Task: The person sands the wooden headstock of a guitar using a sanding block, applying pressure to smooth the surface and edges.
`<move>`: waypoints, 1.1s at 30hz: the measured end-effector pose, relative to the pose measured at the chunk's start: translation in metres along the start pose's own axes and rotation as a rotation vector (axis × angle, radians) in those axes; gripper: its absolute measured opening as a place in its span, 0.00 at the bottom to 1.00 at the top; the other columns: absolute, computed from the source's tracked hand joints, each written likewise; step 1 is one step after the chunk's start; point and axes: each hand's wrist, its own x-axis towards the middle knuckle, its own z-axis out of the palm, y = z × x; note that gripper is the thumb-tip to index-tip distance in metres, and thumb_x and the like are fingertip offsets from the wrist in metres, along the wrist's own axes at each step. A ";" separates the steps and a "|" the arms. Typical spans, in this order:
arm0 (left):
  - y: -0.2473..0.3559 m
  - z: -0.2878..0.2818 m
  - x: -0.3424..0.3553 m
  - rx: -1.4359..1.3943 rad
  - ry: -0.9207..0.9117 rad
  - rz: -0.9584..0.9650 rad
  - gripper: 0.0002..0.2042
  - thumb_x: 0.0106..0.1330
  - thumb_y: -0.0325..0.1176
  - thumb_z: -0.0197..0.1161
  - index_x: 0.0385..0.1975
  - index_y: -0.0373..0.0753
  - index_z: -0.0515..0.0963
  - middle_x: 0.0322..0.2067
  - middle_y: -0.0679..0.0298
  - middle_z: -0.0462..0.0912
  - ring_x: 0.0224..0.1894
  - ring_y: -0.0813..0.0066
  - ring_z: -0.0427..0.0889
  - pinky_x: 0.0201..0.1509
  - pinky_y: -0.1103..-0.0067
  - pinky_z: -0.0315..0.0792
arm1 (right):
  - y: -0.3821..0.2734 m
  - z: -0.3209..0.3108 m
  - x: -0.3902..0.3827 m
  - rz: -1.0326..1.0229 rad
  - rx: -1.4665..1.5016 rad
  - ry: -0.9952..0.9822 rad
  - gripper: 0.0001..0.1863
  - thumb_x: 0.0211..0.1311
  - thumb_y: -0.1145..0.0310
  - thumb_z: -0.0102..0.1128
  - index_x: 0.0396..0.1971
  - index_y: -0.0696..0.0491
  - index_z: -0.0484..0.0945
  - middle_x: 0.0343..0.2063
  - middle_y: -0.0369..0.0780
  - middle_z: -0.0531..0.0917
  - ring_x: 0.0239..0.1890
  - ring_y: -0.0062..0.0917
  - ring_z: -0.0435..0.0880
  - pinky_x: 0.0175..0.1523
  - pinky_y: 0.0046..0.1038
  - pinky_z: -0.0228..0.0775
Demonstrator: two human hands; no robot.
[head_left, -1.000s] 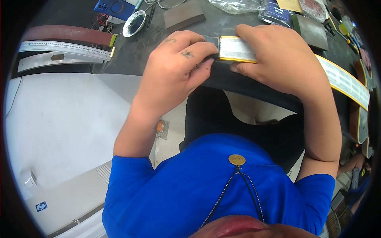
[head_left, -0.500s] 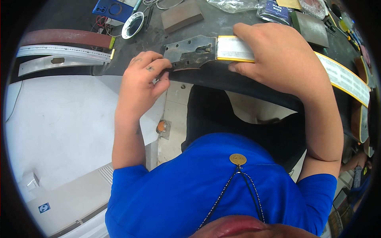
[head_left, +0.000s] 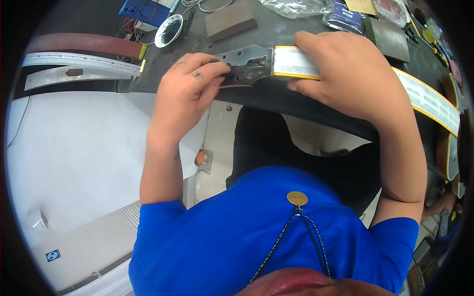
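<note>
The right hand (head_left: 348,74) grips the white-faced, yellow-edged guitar neck (head_left: 296,63), probably stiff and best held there, near the dark surface's (head_left: 281,32) edge; the left hand (head_left: 190,86), curled, touches its black headstock (head_left: 247,60), grip unclear.

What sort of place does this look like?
Probably a guitar workshop: the left hand touches a headstock with holes, the right hand holds its white-covered neck, and a long ruler lies nearby.

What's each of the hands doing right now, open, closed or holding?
Left hand: fingers curled at the dark headstock; whether they grip it cannot be told.
Right hand: closed around the white-covered guitar neck.
</note>
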 end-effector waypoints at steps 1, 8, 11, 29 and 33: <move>-0.004 0.000 -0.003 0.017 0.004 -0.024 0.12 0.65 0.22 0.76 0.47 0.39 0.90 0.47 0.59 0.91 0.51 0.53 0.89 0.55 0.63 0.84 | 0.000 0.001 0.000 -0.007 -0.006 0.016 0.27 0.63 0.53 0.82 0.51 0.55 0.81 0.40 0.49 0.90 0.49 0.51 0.89 0.55 0.51 0.80; -0.026 -0.007 -0.026 0.145 -0.027 -0.079 0.12 0.66 0.18 0.75 0.48 0.35 0.89 0.48 0.55 0.92 0.49 0.52 0.91 0.54 0.65 0.84 | -0.003 -0.001 0.001 0.036 -0.024 -0.014 0.26 0.64 0.53 0.82 0.51 0.56 0.81 0.39 0.49 0.90 0.49 0.50 0.90 0.55 0.50 0.81; -0.029 -0.009 -0.028 0.137 -0.027 -0.116 0.12 0.67 0.18 0.74 0.48 0.35 0.89 0.49 0.54 0.92 0.50 0.51 0.91 0.56 0.66 0.84 | -0.002 -0.001 0.001 0.026 -0.019 -0.012 0.26 0.64 0.53 0.81 0.50 0.56 0.81 0.40 0.49 0.90 0.49 0.50 0.90 0.55 0.50 0.82; 0.017 0.027 0.044 -0.060 0.143 0.126 0.12 0.64 0.22 0.76 0.47 0.40 0.90 0.45 0.60 0.91 0.48 0.55 0.90 0.51 0.64 0.85 | 0.000 0.001 0.000 -0.029 -0.034 0.093 0.20 0.64 0.55 0.77 0.44 0.58 0.87 0.38 0.50 0.93 0.44 0.47 0.95 0.54 0.45 0.88; 0.024 0.025 0.054 -0.028 0.129 0.200 0.13 0.64 0.19 0.75 0.47 0.37 0.91 0.47 0.56 0.93 0.48 0.57 0.93 0.50 0.69 0.87 | 0.002 0.001 -0.001 -0.034 -0.017 0.085 0.21 0.64 0.55 0.78 0.43 0.58 0.87 0.37 0.50 0.93 0.44 0.46 0.95 0.53 0.46 0.88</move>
